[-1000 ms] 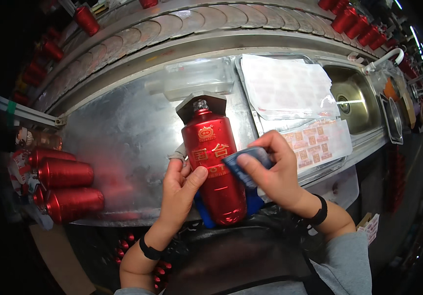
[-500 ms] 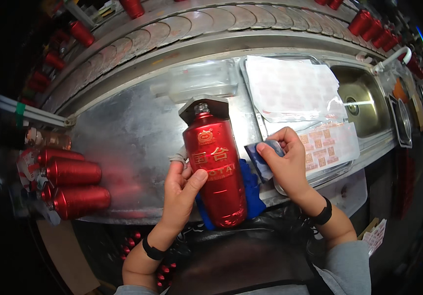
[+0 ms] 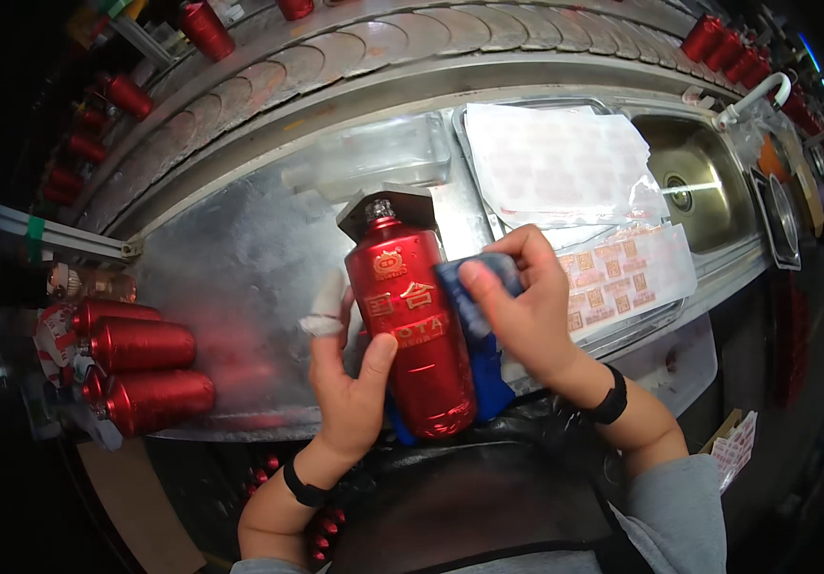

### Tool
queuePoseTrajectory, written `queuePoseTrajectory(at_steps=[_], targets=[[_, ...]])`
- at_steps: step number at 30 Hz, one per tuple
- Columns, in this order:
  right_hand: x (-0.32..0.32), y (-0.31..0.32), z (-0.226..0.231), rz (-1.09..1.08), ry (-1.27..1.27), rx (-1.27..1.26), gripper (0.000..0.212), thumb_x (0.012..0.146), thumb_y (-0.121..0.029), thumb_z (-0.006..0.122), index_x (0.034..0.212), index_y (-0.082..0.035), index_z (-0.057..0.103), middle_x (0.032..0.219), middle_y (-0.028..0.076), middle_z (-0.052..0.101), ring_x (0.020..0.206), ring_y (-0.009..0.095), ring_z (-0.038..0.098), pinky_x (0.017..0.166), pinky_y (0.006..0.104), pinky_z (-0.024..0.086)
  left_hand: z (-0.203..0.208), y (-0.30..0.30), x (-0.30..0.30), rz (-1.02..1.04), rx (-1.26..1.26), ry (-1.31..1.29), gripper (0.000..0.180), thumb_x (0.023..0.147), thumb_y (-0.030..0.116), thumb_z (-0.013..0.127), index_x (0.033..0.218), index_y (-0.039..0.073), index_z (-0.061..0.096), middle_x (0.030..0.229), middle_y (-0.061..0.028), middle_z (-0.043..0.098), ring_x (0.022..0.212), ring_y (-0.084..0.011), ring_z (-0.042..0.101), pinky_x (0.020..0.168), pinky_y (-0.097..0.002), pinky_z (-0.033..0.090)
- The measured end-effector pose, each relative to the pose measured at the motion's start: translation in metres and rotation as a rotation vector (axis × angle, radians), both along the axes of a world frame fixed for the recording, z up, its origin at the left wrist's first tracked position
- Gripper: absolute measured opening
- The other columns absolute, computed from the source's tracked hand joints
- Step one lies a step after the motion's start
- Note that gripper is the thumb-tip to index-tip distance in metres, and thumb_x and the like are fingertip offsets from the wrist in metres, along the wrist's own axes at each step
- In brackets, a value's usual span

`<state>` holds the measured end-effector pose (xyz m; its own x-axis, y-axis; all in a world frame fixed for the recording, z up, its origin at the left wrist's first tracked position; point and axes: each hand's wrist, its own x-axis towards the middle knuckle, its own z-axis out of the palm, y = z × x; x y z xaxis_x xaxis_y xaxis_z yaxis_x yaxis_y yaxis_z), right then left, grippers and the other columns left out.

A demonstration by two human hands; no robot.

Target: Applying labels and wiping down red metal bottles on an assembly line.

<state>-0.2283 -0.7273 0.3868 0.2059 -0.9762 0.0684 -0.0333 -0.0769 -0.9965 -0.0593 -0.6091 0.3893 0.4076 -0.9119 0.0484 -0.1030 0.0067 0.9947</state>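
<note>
A red bottle (image 3: 412, 330) with gold lettering lies tilted in front of me, its clear neck in the notch of a dark holder (image 3: 407, 209) and its lower part over a blue cloth (image 3: 490, 383). Along its left side is my left hand (image 3: 350, 383), open, with light covering on the raised fingers. The left thumb overlaps the bottle's edge; whether it presses on it I cannot tell. My right hand (image 3: 532, 306) pinches a folded blue-grey cloth (image 3: 477, 282) at the bottle's right shoulder. Part of that cloth is blurred and hidden by the fingers.
Several red bottles (image 3: 144, 344) lie at the left of the metal worktop (image 3: 240, 239). Behind the holder sits a clear plastic tray (image 3: 374, 158). Label sheets (image 3: 565, 167) cover a tray at right, beside a sink (image 3: 694, 182). A slatted conveyor (image 3: 383, 43) runs along the back.
My right hand has brought the folded cloth left to the bottle. My left fingers have loosened and spread away from the bottle's side. The whole view has shifted slightly.
</note>
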Motion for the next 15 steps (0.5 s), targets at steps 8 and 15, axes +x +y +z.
queuePoseTrajectory(at_steps=[8,15], targets=[[-0.015,-0.012,-0.006,0.062,-0.202,0.236,0.016,0.092,-0.004,0.065,0.103,0.000,0.055,0.087,0.000,0.062,0.078,0.003,0.055,0.071,0.0188,0.045,0.040,-0.025,0.019,-0.272,-0.026,-1.152,0.044,0.093,0.050,0.057,0.125,0.023,0.070,0.157,-0.0301,0.023,0.144,-0.0502,0.021,0.113,-0.0654,0.011],[-0.021,-0.004,-0.004,0.308,-0.093,0.531,0.012,0.092,-0.014,0.068,0.088,-0.004,0.062,0.070,-0.005,0.053,0.068,0.001,0.044,0.062,0.0197,0.037,0.028,-0.016,0.018,-0.341,-0.031,-1.235,0.041,0.095,0.051,0.053,0.120,0.026,0.073,0.160,-0.0265,0.020,0.148,-0.0491,0.008,0.112,-0.0659,-0.005]])
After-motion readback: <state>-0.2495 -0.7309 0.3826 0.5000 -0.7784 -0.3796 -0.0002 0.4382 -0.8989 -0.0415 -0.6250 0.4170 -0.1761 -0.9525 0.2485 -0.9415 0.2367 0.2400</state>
